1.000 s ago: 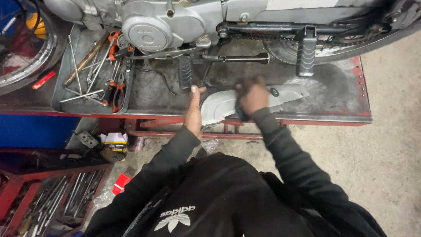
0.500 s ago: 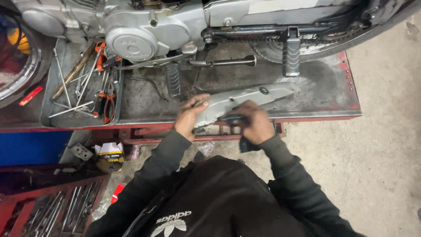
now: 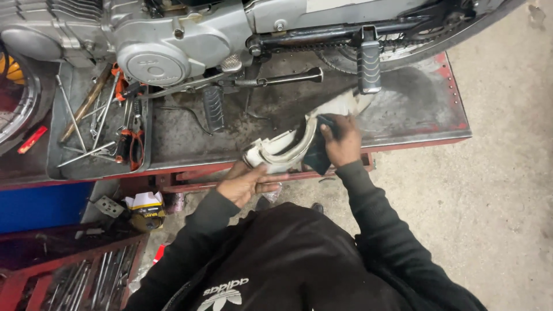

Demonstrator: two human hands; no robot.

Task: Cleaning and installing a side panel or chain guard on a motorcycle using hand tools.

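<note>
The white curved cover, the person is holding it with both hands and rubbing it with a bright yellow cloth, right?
Not quite. The cloth is dark, nearly black, not bright yellow. The head view shows the right hand pressing it against the white curved cover, while the left hand holds the cover's lower end at the edge of the red workbench.

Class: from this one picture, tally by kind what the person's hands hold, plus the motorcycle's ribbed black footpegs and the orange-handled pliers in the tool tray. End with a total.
Hands: 2, left hand and right hand
Curved white cover, in both hands: 1
Dark cloth, in the right hand: 1
Ribbed black footpegs: 2, and
Orange-handled pliers: 1
Total: 7
</note>
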